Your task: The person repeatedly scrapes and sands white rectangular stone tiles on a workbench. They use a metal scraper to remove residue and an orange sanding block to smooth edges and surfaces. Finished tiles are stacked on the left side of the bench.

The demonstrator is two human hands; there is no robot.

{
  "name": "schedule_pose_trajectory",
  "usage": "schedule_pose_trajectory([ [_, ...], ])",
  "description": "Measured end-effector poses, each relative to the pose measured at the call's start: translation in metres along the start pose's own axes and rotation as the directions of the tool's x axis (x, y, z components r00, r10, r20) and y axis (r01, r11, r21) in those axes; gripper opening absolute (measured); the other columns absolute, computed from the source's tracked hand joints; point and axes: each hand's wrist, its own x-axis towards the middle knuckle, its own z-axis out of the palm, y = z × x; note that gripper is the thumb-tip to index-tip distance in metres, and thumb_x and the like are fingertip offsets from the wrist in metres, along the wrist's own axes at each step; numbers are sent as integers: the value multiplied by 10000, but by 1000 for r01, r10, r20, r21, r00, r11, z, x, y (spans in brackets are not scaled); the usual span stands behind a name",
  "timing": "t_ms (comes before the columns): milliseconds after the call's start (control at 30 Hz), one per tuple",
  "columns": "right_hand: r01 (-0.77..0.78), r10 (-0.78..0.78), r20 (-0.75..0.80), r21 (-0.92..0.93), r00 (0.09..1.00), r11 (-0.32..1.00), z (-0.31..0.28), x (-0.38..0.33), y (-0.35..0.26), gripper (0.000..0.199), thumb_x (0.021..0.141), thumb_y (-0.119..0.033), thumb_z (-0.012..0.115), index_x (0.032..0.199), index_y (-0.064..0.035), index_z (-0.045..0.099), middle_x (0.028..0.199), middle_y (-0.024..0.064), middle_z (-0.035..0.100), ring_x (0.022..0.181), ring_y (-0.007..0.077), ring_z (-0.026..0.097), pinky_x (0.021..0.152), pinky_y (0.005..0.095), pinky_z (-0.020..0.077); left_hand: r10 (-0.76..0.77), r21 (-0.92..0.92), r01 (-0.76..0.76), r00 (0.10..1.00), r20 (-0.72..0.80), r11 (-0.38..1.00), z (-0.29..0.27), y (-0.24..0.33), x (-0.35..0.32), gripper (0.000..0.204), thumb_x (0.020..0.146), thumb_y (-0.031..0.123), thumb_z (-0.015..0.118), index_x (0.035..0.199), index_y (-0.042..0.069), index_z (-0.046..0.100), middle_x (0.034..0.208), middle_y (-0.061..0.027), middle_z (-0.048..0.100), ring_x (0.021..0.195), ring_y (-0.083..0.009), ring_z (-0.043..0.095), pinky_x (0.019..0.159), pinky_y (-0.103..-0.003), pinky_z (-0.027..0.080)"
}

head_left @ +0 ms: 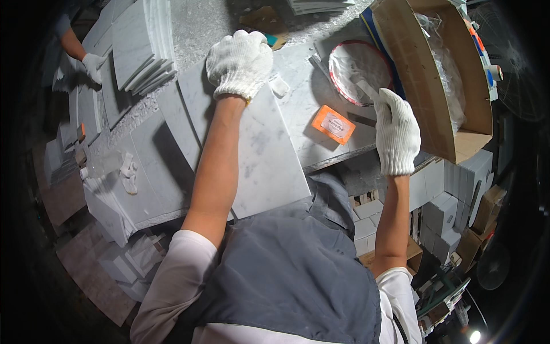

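My left hand (239,64), in a white knit glove, is closed over the far end of a grey-veined white marble tile (269,157). Its fingertips are hidden, so what they grip cannot be seen. A small white block (279,86) lies beside it. My right hand (396,133), gloved alike, pinches a small pale flat strip (366,88) over a round bowl (332,71) with a red-and-white rim. Whitish material fills the bowl. Between my hands an orange rectangular pad (333,124) with a pale label rests on the marble, and a dark flat bar (362,119) lies by my right hand.
An open cardboard box (427,86) with clear plastic stands right of the bowl. Marble tiles (143,49) are stacked at the far left, where another person's gloved hand (93,67) touches some. Stacked white blocks (444,215) and a fan (518,63) are on the right.
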Motion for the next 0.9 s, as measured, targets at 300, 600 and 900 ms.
schedule_pose_trajectory([
  [300, -68, 75, 40, -152, 996, 986, 16, 9, -23, 347, 936, -335, 721, 1267, -246, 668, 1179, 51, 684, 883, 306, 721, 796, 394, 588, -63, -12, 64, 998, 22, 998, -6, 1, -1, 337, 915, 337, 521, 1116, 222, 766, 1158, -95, 725, 1098, -323, 676, 956, -454, 529],
  [600, 223, -128, 375, -220, 918, 950, 33, -66, -20, 875, 738, -380, 880, 1484, -144, 487, 1460, 167, 538, 1362, 367, 493, 1046, 456, 485, -18, -20, 17, 996, -83, 1000, 0, -2, -3, 314, 911, 320, 520, 1054, 184, 766, 1102, -95, 737, 1021, -321, 701, 878, -478, 559],
  [900, -693, 65, 726, 622, 685, 363, 39, -70, -29, 828, 931, -211, 748, 1581, 43, 303, 1293, 168, 633, 1121, 191, 628, 1013, 352, 490, -189, -71, 183, 978, -84, 981, 8, 1, 12, 264, 867, 300, 576, 950, 151, 778, 919, -148, 746, 858, -373, 721, 738, -486, 560],
])
